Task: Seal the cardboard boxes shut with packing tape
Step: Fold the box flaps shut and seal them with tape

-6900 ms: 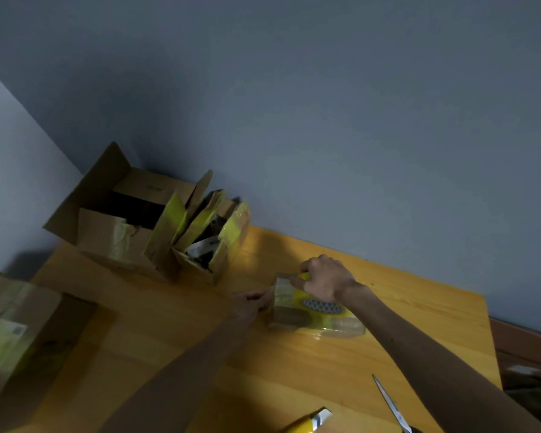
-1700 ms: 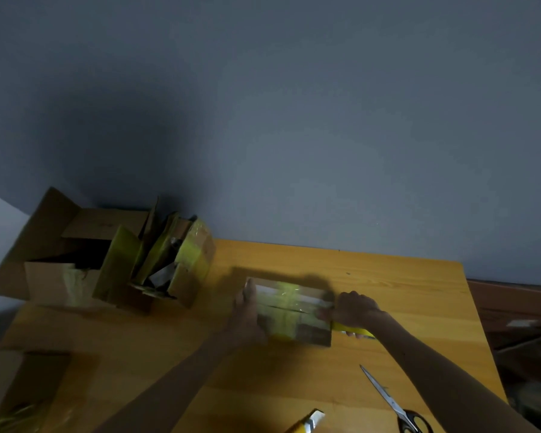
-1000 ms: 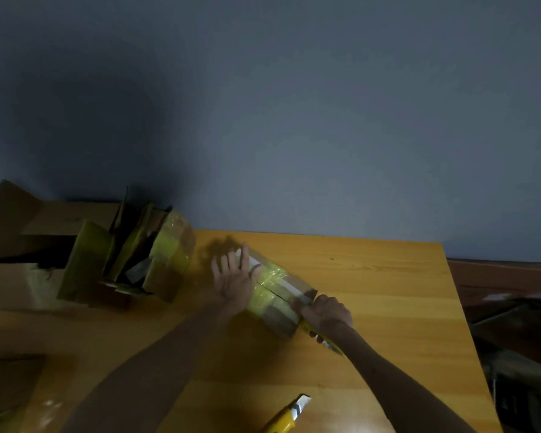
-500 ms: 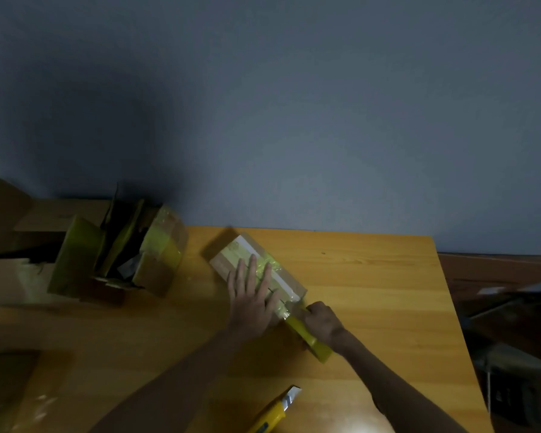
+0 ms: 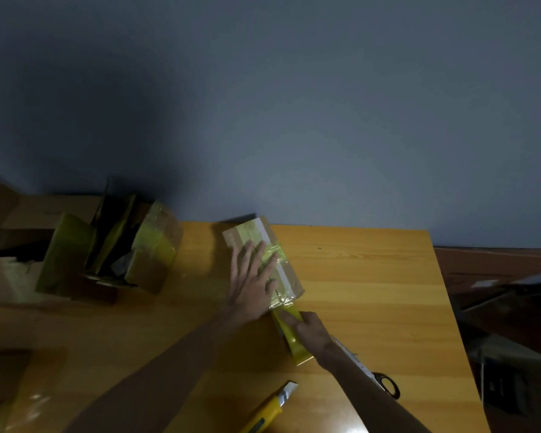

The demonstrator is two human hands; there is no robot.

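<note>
Fingers (image 5: 257, 256) of the left hand (image 5: 252, 289) straight and spread apart, laid flat on top of the box (image 5: 250, 235), palm down over a glossy yellowish strip (image 5: 281, 297) running along the lid to its near end. Box closed, resting on the table (image 5: 372, 285) near the far edge, turned at an angle, far corner close to the wall (image 5: 325, 120). Right hand (image 5: 310, 331) just beside the box's near end, fingers (image 5: 289, 317) curled round a yellow roll (image 5: 300, 351) (seen edge-on, so little of its shape to go on), roll tilted and down on the tabletop, upper end right at the box's near face; impossible to tell whether joined to the strip. Scissors (image 5: 386, 384) flat on the table behind the right wrist, blades partly hidden by the forearm, dark handles toward the near edge. Knife (image 5: 270, 409), yellow-bodied with the blade out, lying near the front edge between the two forearms, tip pointing toward the roll. Off to the left, well apart from the box, open boxes (image 5: 150, 254) huddled against the wall, flaps up, several faces covered in yellow tape, insides dark and hard to read.
</note>
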